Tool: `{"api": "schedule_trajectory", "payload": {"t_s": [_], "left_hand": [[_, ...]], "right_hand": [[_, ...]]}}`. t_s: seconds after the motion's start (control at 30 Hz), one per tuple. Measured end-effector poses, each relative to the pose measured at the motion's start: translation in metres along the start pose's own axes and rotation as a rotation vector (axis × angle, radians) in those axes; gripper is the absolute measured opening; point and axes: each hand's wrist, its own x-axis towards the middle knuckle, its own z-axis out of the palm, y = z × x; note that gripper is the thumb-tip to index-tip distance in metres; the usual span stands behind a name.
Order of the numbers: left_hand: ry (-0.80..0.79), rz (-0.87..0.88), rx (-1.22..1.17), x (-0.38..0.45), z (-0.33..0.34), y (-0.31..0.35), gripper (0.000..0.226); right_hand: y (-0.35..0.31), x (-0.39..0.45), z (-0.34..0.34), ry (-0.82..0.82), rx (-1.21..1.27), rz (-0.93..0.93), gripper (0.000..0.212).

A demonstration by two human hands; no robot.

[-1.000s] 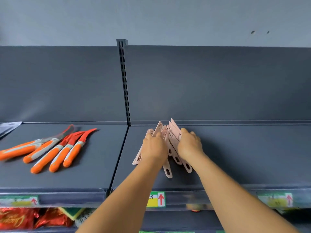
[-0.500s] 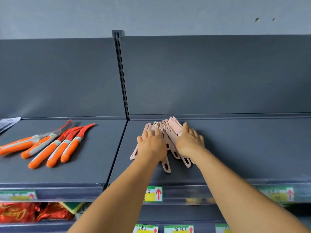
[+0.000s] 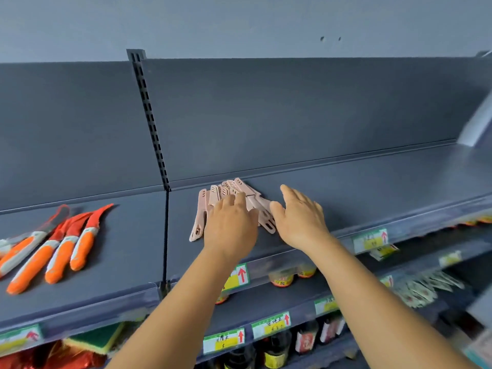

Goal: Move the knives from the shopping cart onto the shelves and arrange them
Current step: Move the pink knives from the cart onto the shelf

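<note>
A dark grey shelf runs across the view, split by a slotted upright into a left and a right bay. On the right bay, close to the back lip, lies a fanned bunch of pink knives, their sheathed blades pointing back and their handles toward the front edge. The left hand lies flat over the middle of the fan, its grip released, fingers straight and touching the knives. The right hand is just beside the fan's right edge, grip also released, fingers spread; whether it touches the outermost handle cannot be told. On the left bay, well apart, lie the orange knives side by side. Price tags line the shelf's front rail, with bottles on the shelves below.
</note>
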Motion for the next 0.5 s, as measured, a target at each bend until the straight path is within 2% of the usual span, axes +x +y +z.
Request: {"api": "schedule_trajectory", "payload": {"t_s": [0.2,0.5], "left_hand": [[-0.021,0.22,-0.139,-0.067,-0.006,0.022,0.05],[-0.218,0.526,-0.241,-0.175,0.025,0.062,0.056]], "right_hand": [[0.011,-0.089,-0.003,0.046,0.066,0.151,0.058],[0.06,-0.24,0.009,0.171,0.096,0.472,0.057]]}}
